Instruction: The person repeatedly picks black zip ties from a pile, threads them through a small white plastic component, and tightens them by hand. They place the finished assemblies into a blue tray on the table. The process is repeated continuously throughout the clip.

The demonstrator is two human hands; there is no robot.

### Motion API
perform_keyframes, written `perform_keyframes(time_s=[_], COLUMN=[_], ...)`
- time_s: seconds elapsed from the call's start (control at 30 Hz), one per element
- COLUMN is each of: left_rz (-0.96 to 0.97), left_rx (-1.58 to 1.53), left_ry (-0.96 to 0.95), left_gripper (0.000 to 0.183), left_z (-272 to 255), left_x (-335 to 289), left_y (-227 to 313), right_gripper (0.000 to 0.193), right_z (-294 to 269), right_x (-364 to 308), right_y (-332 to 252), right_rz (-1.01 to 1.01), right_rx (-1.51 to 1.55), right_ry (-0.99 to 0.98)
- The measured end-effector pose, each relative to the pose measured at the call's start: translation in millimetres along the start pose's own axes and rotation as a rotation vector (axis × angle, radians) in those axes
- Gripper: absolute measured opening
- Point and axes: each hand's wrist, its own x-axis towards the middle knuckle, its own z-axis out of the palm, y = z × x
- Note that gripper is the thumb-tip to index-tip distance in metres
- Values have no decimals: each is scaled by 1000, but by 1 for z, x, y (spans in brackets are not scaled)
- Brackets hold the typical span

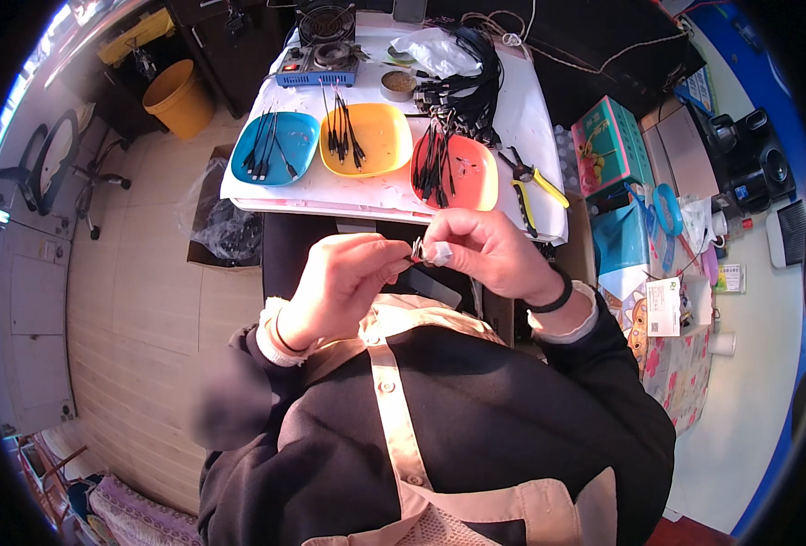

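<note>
My left hand (344, 273) and my right hand (494, 253) meet in front of my chest, near the table's front edge. Their fingertips pinch closed on a small bundle of thin wires (416, 250), with a bit of red showing; most of it is hidden by the fingers. Something white is wrapped round my right thumb. Beyond the hands stand three shallow dishes: a blue one (305, 173), a yellow one (392, 126) and a red one (478, 187). Short black cables (435, 168) lie in the red dish, and similar ones are in the other two.
Yellow-handled wire strippers (549, 187) lie beside the red dish. Behind the dishes are a blue-fronted burner (317, 77), a round tin (397, 86) and a heap of black cables (476, 82). A cardboard box (226, 223) with plastic stands left of the table; boxes crowd the right.
</note>
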Motion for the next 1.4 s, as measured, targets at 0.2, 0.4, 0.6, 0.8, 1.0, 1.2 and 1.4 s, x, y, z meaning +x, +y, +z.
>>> perform_keyframes(time_s=[0.2, 0.4, 0.6, 0.8, 1.0, 1.2, 1.4], left_rz=[-270, -404, -321, -340, -378, -321, 168], left_rx=[-681, -823, -1107, -1229, -1271, -1029, -27], left_ry=[-123, -75, 106, 94, 88, 13, -13], left_gripper=[11, 10, 5, 8, 12, 10, 9], left_z=[-2, 2, 10, 10, 8, 3, -4], left_x=[-1, -3, -10, -11, -15, -10, 1], left_y=[-8, -8, -17, -22, -15, -8, -6], right_gripper=[17, 21, 19, 25, 30, 17, 15], right_z=[-6, -2, -15, -10, 7, 5, -1], right_x=[3, 8, 3, 4, 22, 10, 8], right_y=[-9, -6, 1, 2, -1, -2, 13], right_rz=[-469, -643, -558, -672, -920, -562, 373], right_rx=[-580, -760, -774, -815, -798, -586, 581], right_ry=[43, 32, 144, 209, 104, -4, -176])
